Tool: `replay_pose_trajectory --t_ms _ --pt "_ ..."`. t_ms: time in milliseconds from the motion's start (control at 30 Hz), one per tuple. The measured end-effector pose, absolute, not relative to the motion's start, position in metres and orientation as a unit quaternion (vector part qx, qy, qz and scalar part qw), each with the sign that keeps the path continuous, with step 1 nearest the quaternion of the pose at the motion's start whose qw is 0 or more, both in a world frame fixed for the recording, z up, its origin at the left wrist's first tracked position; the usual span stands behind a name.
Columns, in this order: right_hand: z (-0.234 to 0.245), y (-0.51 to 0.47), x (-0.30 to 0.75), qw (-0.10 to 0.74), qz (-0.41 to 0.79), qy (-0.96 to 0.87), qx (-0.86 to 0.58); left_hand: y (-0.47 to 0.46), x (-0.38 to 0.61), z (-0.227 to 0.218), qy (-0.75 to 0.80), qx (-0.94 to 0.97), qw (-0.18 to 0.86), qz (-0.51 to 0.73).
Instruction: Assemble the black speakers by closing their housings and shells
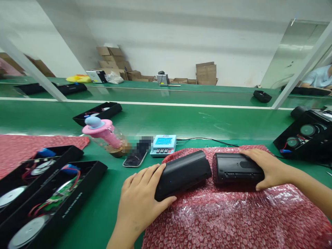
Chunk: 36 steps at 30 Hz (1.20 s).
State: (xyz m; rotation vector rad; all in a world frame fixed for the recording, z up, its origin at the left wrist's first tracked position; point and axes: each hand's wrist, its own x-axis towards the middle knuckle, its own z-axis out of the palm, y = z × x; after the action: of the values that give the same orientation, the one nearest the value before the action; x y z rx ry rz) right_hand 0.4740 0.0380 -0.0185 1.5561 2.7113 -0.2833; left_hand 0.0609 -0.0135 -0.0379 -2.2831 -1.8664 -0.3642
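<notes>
My left hand (145, 193) grips the left end of a black speaker (184, 174), which tilts up to the right over red bubble wrap (233, 218). A small blue light glows on its face. My right hand (267, 167) is wrapped round the right end of a second black speaker (236, 169), whose near side shows a slotted panel. A narrow gap separates the two speakers' inner ends. Behind them stands a light blue meter (163, 146) with a lit screen and a row of buttons.
Open black speaker housings (85, 186) with wires and round drivers lie at left. A phone (136, 155) and a pink-lidded bottle (109, 138) stand left of the meter. More open housings (306, 135) are at right. A person (317, 77) sits at far right.
</notes>
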Motion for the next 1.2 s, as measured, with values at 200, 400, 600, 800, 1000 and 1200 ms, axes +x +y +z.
replay_pose_trajectory --t_ms 200,400,600,800,1000,1200 --pt "-0.011 0.038 0.468 -0.016 -0.099 0.871 0.481 -0.010 0.055 -0.042 -0.604 -0.779 0.122 -0.119" --pt "-0.009 0.006 0.469 -0.013 -0.111 0.887 0.449 -0.005 0.055 -0.037 -0.615 -0.776 0.093 -0.108" --pt "-0.003 -0.022 0.418 0.012 -0.174 0.910 0.377 0.010 0.060 -0.020 -0.633 -0.771 0.019 -0.074" --pt "-0.013 -0.024 0.328 -0.041 -0.193 0.946 0.257 0.008 0.063 -0.018 -0.637 -0.766 0.004 -0.086" --pt "-0.020 -0.018 0.282 -0.043 -0.183 0.962 0.197 -0.003 0.064 -0.023 -0.618 -0.776 0.011 -0.128" --pt "-0.033 -0.022 0.305 -0.120 -0.084 0.978 0.151 -0.005 0.064 -0.026 -0.610 -0.780 -0.002 -0.142"
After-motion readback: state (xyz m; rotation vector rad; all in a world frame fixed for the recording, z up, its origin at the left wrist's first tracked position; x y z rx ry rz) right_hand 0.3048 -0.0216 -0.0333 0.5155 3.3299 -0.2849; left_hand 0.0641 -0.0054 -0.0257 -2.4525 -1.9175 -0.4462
